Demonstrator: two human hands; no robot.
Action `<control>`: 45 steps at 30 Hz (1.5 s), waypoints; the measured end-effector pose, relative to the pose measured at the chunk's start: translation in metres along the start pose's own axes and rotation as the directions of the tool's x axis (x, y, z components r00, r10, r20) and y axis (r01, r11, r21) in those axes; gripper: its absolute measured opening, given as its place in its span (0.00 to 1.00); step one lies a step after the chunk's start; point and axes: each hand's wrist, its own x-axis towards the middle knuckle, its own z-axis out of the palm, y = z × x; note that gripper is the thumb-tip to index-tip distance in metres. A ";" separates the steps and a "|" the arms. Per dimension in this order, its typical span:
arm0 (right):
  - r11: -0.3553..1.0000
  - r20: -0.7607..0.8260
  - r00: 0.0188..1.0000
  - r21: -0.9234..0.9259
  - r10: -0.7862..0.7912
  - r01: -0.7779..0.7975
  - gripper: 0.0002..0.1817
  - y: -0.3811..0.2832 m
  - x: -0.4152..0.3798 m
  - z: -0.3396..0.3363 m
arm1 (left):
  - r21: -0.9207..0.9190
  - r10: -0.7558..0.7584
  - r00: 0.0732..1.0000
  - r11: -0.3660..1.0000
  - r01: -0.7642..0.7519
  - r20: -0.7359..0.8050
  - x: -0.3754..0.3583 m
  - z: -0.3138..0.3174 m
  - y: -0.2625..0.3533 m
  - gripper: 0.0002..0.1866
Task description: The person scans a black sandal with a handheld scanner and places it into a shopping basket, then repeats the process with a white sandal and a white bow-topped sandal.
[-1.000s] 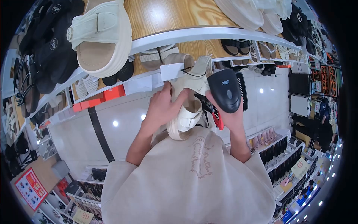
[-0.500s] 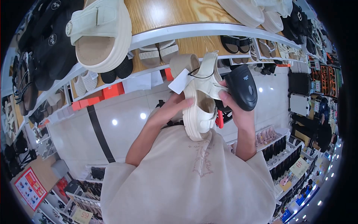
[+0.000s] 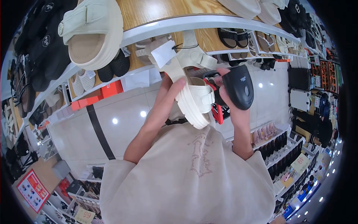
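Note:
My left hand (image 3: 168,93) grips a cream platform sandal (image 3: 192,89) by its sole and holds it up toward the wooden shelves. A white tag (image 3: 163,53) hangs from the sandal's back strap on a black string. My right hand (image 3: 234,108) is closed around a black handheld scanner (image 3: 238,86), which sits just to the right of the sandal. A red and black item (image 3: 216,112) hangs below the scanner, beside the sandal's toe.
Wooden shelves with white rims (image 3: 194,23) carry more footwear: a large cream sandal (image 3: 91,33) at upper left, black sandals (image 3: 48,44) beside it, dark sandals (image 3: 233,37) on the lower tier. Orange boxes (image 3: 97,95) lie under the shelf. Glossy white floor (image 3: 123,119) lies below.
The sandal has risen and tilted toward the shelf, its tag swinging up and left. The scanner has stayed close at its right, shifting slightly.

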 end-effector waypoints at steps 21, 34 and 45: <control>0.973 0.346 0.913 0.000 -0.217 0.231 0.30 0.004 -0.036 -0.002 | -0.161 -0.054 0.998 0.986 0.047 -0.037 -0.043 0.003 0.005 0.35; 0.943 0.315 0.946 0.331 -0.070 -0.040 0.26 -0.005 -0.036 0.014 | -0.777 -0.059 0.865 0.413 0.475 0.498 -0.032 -0.007 -0.022 0.43; 0.969 0.255 0.967 0.242 -0.018 -0.046 0.23 0.004 -0.043 0.004 | -0.507 -0.118 0.982 0.843 0.179 0.150 -0.041 -0.011 -0.020 0.33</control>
